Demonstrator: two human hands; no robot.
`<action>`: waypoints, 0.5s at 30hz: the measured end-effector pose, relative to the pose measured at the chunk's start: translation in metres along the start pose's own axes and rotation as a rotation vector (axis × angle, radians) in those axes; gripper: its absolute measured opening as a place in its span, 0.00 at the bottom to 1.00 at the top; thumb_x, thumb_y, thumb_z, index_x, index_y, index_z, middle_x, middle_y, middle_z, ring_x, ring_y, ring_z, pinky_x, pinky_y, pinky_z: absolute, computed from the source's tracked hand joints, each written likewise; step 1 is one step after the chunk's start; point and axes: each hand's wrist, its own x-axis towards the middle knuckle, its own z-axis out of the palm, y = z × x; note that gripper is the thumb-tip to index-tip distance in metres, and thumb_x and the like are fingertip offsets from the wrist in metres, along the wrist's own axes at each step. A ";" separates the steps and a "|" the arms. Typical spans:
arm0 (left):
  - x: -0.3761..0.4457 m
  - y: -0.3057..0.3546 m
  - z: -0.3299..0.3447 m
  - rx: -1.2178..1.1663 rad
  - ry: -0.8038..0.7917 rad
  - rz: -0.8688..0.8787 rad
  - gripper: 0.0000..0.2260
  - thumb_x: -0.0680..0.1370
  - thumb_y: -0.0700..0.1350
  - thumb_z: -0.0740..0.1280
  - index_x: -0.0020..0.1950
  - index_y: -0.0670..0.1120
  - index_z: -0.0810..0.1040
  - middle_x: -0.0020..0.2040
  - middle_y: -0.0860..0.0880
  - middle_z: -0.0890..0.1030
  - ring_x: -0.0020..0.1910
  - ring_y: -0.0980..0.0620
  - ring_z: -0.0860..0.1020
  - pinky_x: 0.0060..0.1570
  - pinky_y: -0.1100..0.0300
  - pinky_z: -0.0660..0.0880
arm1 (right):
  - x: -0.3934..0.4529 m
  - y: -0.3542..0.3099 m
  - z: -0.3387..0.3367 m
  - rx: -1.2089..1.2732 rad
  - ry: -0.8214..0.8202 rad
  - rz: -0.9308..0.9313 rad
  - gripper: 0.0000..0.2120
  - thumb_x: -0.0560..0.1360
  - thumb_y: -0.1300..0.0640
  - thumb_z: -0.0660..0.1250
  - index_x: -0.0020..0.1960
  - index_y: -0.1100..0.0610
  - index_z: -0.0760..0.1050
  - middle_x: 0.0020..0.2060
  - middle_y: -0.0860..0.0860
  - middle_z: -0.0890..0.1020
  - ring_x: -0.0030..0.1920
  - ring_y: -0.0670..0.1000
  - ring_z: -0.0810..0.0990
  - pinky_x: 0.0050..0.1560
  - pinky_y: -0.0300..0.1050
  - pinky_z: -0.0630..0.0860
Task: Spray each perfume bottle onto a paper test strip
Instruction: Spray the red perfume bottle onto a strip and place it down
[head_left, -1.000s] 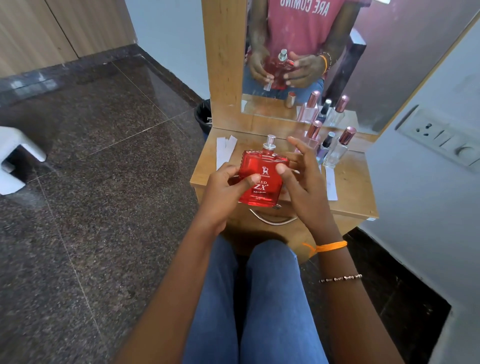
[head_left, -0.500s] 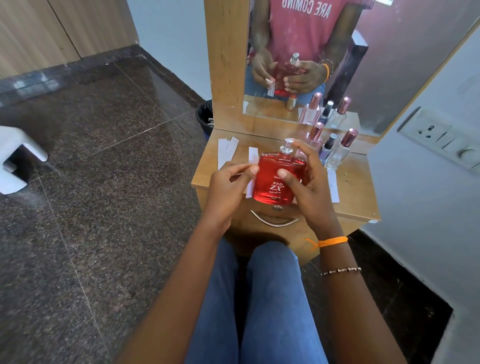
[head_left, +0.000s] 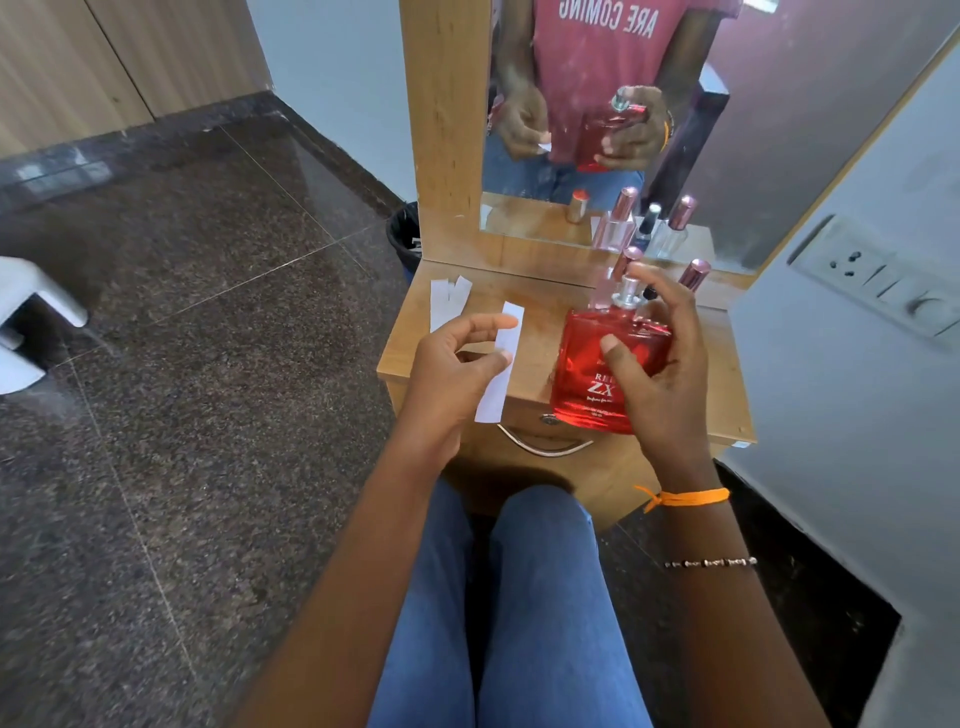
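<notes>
Your right hand (head_left: 657, 364) covered half the red bottle (head_left: 592, 374) label; the small bottles (head_left: 693, 275) behind stood mostly hidden.

Test strip (head_left: 500, 364) left of perfume bottle (head_left: 605, 374); spare strips (head_left: 448, 301) behind.

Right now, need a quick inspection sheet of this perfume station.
Surface: wooden dresser top, mirror behind.
Job's things: red perfume bottle, cap off; paper strip; spare strips at back left; small bottles by mirror.
Clutter: nothing seen.
Grippers: left hand pinches the strip; right hand grips the red bottle, a finger over its nozzle.
Cables: nothing seen.
Surroundings: wall socket, dark bin, granite floor.
</notes>
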 end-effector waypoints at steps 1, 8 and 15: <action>-0.001 0.002 0.000 -0.014 -0.014 -0.009 0.14 0.74 0.35 0.67 0.49 0.54 0.81 0.51 0.54 0.79 0.50 0.58 0.76 0.46 0.71 0.73 | -0.001 0.001 0.000 -0.044 -0.022 -0.011 0.24 0.70 0.72 0.66 0.64 0.59 0.69 0.57 0.39 0.75 0.50 0.37 0.78 0.45 0.31 0.76; -0.010 0.021 0.006 -0.036 -0.133 -0.011 0.14 0.73 0.34 0.67 0.52 0.52 0.80 0.51 0.53 0.80 0.53 0.56 0.78 0.51 0.65 0.74 | -0.007 0.002 0.003 -0.154 -0.115 -0.053 0.26 0.68 0.64 0.71 0.59 0.44 0.69 0.51 0.31 0.76 0.45 0.40 0.80 0.46 0.36 0.78; -0.009 0.028 0.010 -0.038 -0.016 0.017 0.06 0.74 0.40 0.69 0.42 0.50 0.82 0.44 0.49 0.84 0.48 0.50 0.80 0.46 0.60 0.77 | -0.009 -0.001 0.003 0.004 -0.125 0.023 0.25 0.69 0.64 0.73 0.57 0.42 0.70 0.58 0.50 0.75 0.52 0.52 0.79 0.50 0.43 0.78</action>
